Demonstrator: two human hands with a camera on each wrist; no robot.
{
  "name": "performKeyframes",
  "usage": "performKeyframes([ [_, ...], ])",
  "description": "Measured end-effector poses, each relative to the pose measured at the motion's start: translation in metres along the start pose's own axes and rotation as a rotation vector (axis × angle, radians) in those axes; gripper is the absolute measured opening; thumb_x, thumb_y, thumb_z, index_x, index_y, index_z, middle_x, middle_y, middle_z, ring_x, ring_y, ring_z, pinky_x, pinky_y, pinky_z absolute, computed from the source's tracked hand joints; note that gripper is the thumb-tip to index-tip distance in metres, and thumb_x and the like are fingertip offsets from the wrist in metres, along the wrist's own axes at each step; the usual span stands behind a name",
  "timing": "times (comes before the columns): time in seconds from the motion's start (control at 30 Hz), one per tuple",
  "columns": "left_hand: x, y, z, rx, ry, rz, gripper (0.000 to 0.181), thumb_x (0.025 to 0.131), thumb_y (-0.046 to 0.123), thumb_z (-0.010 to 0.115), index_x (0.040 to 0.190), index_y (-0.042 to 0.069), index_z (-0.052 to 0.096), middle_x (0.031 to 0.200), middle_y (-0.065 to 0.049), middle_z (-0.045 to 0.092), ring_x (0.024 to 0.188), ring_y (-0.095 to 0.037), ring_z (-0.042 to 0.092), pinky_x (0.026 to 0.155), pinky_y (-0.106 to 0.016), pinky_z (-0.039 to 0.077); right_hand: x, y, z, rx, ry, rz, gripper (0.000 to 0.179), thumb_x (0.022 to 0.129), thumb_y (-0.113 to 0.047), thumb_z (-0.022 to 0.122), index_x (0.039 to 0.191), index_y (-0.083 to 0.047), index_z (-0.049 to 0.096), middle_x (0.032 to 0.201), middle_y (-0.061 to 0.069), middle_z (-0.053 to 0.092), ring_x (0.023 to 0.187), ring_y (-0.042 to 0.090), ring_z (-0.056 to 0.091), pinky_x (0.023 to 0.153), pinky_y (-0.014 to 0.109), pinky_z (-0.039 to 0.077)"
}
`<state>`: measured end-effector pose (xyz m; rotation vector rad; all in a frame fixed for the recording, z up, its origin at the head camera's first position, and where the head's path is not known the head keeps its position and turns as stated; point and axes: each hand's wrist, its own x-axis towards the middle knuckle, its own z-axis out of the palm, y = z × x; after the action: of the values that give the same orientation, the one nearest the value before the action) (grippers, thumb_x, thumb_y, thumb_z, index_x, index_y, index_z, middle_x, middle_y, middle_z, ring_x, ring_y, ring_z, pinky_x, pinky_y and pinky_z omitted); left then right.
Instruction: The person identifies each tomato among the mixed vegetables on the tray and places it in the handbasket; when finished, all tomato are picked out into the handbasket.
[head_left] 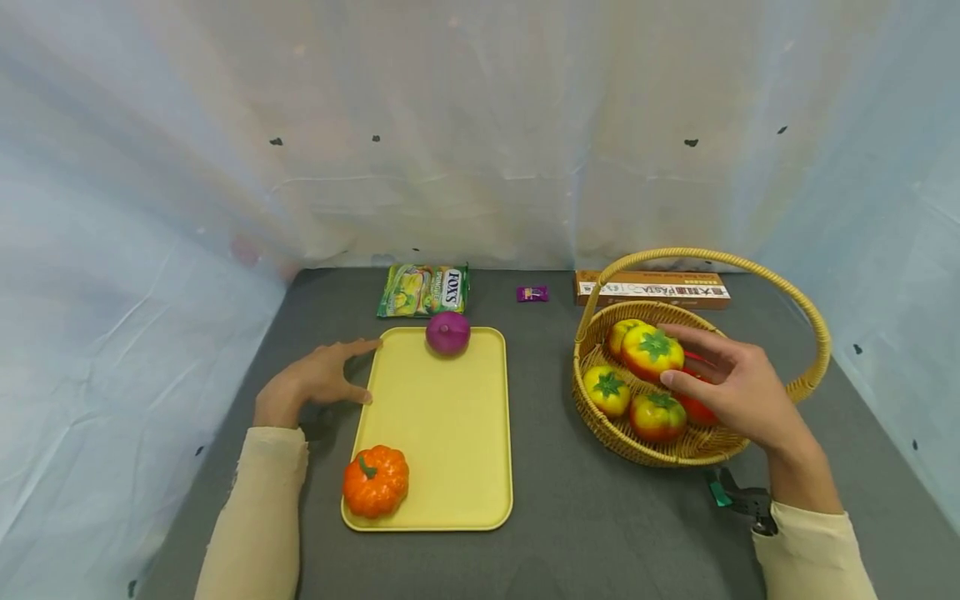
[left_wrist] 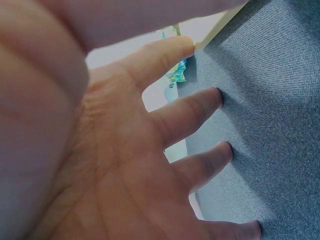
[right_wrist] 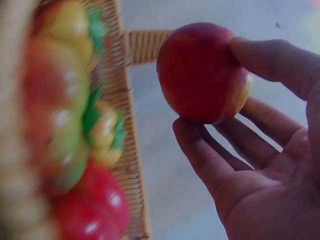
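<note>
My right hand (head_left: 753, 398) pinches a yellow-and-red tomato (head_left: 647, 353) with a green leafy top between thumb and fingers. In the right wrist view the held tomato (right_wrist: 202, 75) shows its red underside, raised above the basket's contents. Below it, a round wicker basket (head_left: 611, 439) holds more tomatoes (head_left: 657, 418), some yellowish and some red, partly covered by my hand. On the left, my left hand (head_left: 318, 379) rests at the left edge of a yellow tray (head_left: 442, 417), its fingers spread. An orange pumpkin (head_left: 382, 483) and a purple onion (head_left: 447, 335) sit on the tray.
Behind the tray lie a green FOX'S packet (head_left: 423, 290) and a small purple wrapped piece (head_left: 532, 293). A brown pasta box (head_left: 652, 288) lies behind the basket. The basket's tall handle (head_left: 705, 252) arches over it. Pale sheeting (head_left: 480, 150) encloses the grey table (head_left: 555, 508).
</note>
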<state>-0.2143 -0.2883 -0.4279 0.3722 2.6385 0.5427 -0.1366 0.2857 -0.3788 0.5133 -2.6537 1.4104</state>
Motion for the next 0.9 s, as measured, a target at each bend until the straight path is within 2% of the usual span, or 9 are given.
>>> performKeyframes([
  [0.17, -0.001, -0.001, 0.0, -0.005, 0.004, 0.002, 0.098, 0.092, 0.035, 0.09, 0.173, 0.018, 0.036, 0.175, -0.03, 0.033, 0.157, -0.063, 0.031, 0.119, -0.082, 0.035, -0.005, 0.018, 0.0, -0.109, -0.034, 0.122, 0.057, 0.101, -0.024, 0.082, 0.155, -0.014, 0.064, 0.155, 0.017, 0.064, 0.121, -0.016, 0.062, 0.093, 0.004, 0.052],
  [0.3, -0.002, 0.0, 0.0, -0.005, 0.0, 0.007, 0.098, 0.093, 0.034, 0.089, 0.173, 0.017, 0.036, 0.176, -0.03, 0.031, 0.158, -0.062, 0.029, 0.12, -0.082, 0.033, -0.006, 0.027, 0.002, -0.181, -0.067, 0.179, 0.058, 0.102, -0.032, 0.081, 0.154, -0.012, 0.064, 0.152, 0.019, 0.067, 0.119, -0.012, 0.064, 0.089, 0.003, 0.05],
  [0.37, -0.002, 0.001, 0.0, -0.006, -0.002, 0.006, 0.098, 0.093, 0.034, 0.089, 0.173, 0.017, 0.036, 0.176, -0.03, 0.03, 0.158, -0.062, 0.028, 0.12, -0.081, 0.032, -0.005, 0.028, 0.004, -0.204, -0.057, 0.184, 0.055, 0.103, -0.033, 0.079, 0.152, -0.011, 0.066, 0.149, 0.018, 0.069, 0.118, -0.004, 0.068, 0.088, 0.003, 0.05],
  [0.53, -0.002, 0.001, 0.0, -0.009, -0.001, -0.003, 0.098, 0.093, 0.035, 0.089, 0.173, 0.017, 0.036, 0.175, -0.03, 0.031, 0.158, -0.063, 0.029, 0.119, -0.082, 0.033, -0.001, 0.029, 0.012, -0.249, -0.018, 0.17, 0.05, 0.105, -0.036, 0.076, 0.147, -0.01, 0.07, 0.142, 0.02, 0.074, 0.118, 0.03, 0.078, 0.085, 0.003, 0.05],
  [0.63, -0.002, 0.0, -0.001, -0.009, -0.005, -0.007, 0.098, 0.093, 0.036, 0.089, 0.173, 0.018, 0.035, 0.175, -0.031, 0.031, 0.157, -0.064, 0.028, 0.119, -0.083, 0.033, 0.002, 0.03, 0.015, -0.316, -0.008, 0.16, 0.05, 0.102, -0.035, 0.081, 0.144, -0.011, 0.073, 0.137, 0.02, 0.076, 0.117, 0.04, 0.077, 0.088, 0.019, 0.058],
  [0.7, -0.002, 0.0, -0.001, -0.007, -0.007, -0.01, 0.098, 0.093, 0.036, 0.089, 0.173, 0.018, 0.035, 0.175, -0.031, 0.031, 0.157, -0.064, 0.028, 0.118, -0.083, 0.033, 0.003, 0.03, 0.017, -0.364, -0.018, 0.154, 0.05, 0.099, -0.032, 0.085, 0.143, -0.011, 0.073, 0.136, 0.02, 0.076, 0.118, 0.042, 0.075, 0.094, 0.036, 0.061],
  [0.77, -0.002, 0.0, -0.001, -0.007, -0.008, -0.012, 0.098, 0.093, 0.037, 0.089, 0.174, 0.019, 0.035, 0.175, -0.031, 0.031, 0.157, -0.064, 0.028, 0.118, -0.083, 0.033, 0.004, 0.03, 0.019, -0.404, -0.034, 0.149, 0.052, 0.096, -0.029, 0.088, 0.143, -0.011, 0.073, 0.136, 0.02, 0.076, 0.119, 0.043, 0.073, 0.096, 0.054, 0.059],
  [0.83, -0.001, 0.0, 0.0, -0.006, -0.006, -0.01, 0.098, 0.093, 0.037, 0.089, 0.173, 0.019, 0.035, 0.175, -0.031, 0.032, 0.157, -0.064, 0.028, 0.118, -0.083, 0.033, 0.004, 0.029, 0.02, -0.423, -0.051, 0.147, 0.054, 0.094, -0.028, 0.089, 0.142, -0.011, 0.073, 0.135, 0.021, 0.076, 0.119, 0.043, 0.072, 0.097, 0.061, 0.057],
  [0.9, -0.001, 0.0, 0.0, -0.005, -0.004, -0.007, 0.099, 0.093, 0.037, 0.089, 0.173, 0.019, 0.035, 0.175, -0.031, 0.032, 0.157, -0.064, 0.028, 0.118, -0.083, 0.034, 0.004, 0.028, 0.021, -0.43, -0.056, 0.149, 0.053, 0.095, -0.029, 0.088, 0.142, -0.01, 0.073, 0.135, 0.02, 0.076, 0.117, 0.041, 0.073, 0.096, 0.061, 0.057],
])
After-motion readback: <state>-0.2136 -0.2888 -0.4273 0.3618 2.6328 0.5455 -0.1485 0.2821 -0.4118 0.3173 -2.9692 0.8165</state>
